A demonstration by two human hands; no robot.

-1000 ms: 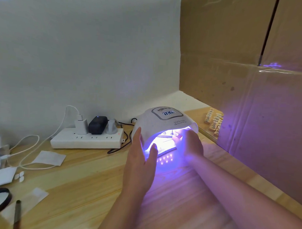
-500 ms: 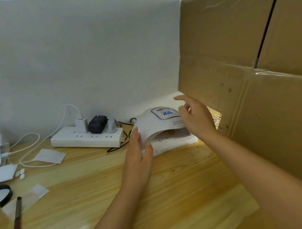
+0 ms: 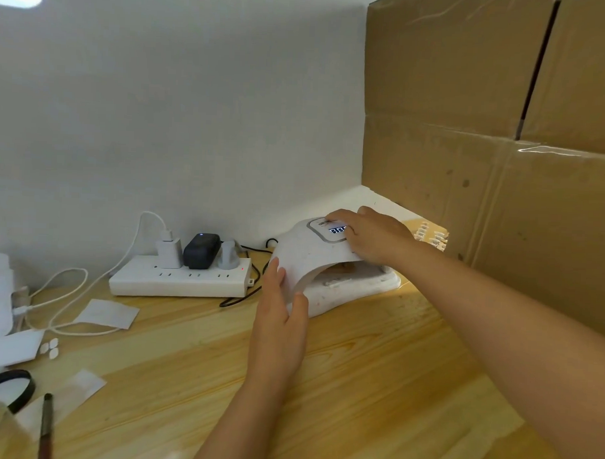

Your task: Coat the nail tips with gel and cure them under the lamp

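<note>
The lamp (image 3: 330, 264) is seen at 12 o'clock from the left hand (image 3: 280, 323), near the back of the table (image 3: 357, 385). No glow is seen in its mouth, though the display (image 3: 338, 229) on its top is lit; the digits cannot be read.

The lamp's left flank is touched by the left hand, whose fingers are held nearly straight, the thumb at the front edge of the dome; nothing is gripped. The right hand (image 3: 373, 237) is laid over the top of the lamp, at 1 o'clock from the left hand, with its fingers lightly bent and the fingertips (image 3: 333, 217) set on the control panel beside the display. Nothing is held by it either; a button is probably being pressed, though this cannot be confirmed.

Something pale is made out inside the lamp's mouth, but whether it is a strip of nail tips cannot be told. More tips (image 3: 431, 235) are seen in rows at 3 o'clock from the lamp, against the cardboard (image 3: 485, 167); whether they are coated cannot be told.

The curing step is judged to be in hand, with the timer being set or restarted. A brush (image 3: 46, 426) is seen at 8 o'clock, well apart from the lamp, so further coating may remain.
</note>
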